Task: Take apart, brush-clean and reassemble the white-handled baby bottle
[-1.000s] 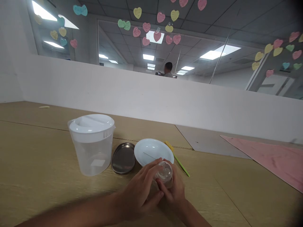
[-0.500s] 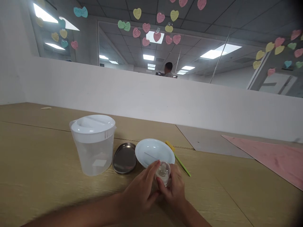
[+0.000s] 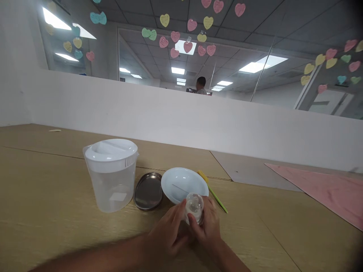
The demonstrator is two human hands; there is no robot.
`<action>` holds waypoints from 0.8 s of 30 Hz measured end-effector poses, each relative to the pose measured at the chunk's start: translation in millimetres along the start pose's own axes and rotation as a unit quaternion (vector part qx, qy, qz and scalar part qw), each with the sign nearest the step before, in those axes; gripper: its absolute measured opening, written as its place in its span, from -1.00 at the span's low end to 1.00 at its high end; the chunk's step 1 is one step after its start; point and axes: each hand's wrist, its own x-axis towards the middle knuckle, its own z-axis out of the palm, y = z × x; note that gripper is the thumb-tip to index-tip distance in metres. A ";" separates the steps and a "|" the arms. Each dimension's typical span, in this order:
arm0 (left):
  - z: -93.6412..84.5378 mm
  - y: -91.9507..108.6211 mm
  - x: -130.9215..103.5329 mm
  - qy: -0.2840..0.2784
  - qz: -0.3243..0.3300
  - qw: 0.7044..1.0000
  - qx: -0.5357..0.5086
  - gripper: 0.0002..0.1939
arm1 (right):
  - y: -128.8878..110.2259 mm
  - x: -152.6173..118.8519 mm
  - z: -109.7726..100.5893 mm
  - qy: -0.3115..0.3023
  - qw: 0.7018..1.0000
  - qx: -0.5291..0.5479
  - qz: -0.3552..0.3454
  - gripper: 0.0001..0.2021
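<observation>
A clear baby bottle (image 3: 194, 206) with a transparent domed cap is between my two hands, in front of the bowl's near edge. My right hand (image 3: 208, 223) is wrapped round its right side, the thumb lying across the front. Against its left side press the fingers of my left hand (image 3: 167, 228). The lower part of the bottle is hidden by my hands. Just behind it stands a white bowl (image 3: 185, 175), with a thin straight wire-like thing (image 3: 179, 187) lying inside.
Left of the bowl lies an oval metal tray (image 3: 149, 192), and beyond it stands a clear plastic pitcher (image 3: 109, 189) with a white lid. A green-handled brush (image 3: 217, 198) with a yellow head is right of the bowl. A pink cloth (image 3: 326, 189) covers the table's right side.
My left fingers have slid down and back from the top of the bottle, so its domed cap shows more fully. The right hand keeps its hold. The view has shifted slightly.
</observation>
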 end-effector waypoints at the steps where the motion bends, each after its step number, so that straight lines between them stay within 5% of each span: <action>1: 1.8 -1.6 -1.6 -0.001 -0.002 1.000 0.002 -0.18 | 0.8 -0.7 -0.1 -0.004 1.000 0.000 -0.001 -0.73; 14: -7.8 5.5 2.1 0.033 0.007 0.999 -0.040 -0.24 | 3.6 -4.8 0.1 -0.015 1.000 0.010 0.022 -0.68; 18: -37.5 10.1 21.0 0.188 -0.065 0.976 -0.093 -0.61 | 7.8 -8.9 0.4 -0.016 1.000 -0.001 0.022 -0.56; 21: -63.1 7.4 40.5 0.323 -0.184 0.918 -0.142 -0.73 | 11.5 -13.2 0.6 -0.017 0.998 0.037 0.056 -0.45; 24: -80.5 2.9 53.6 0.387 -0.252 0.867 -0.188 -0.78 | 16.3 -13.4 0.5 0.019 0.988 0.101 0.117 -0.48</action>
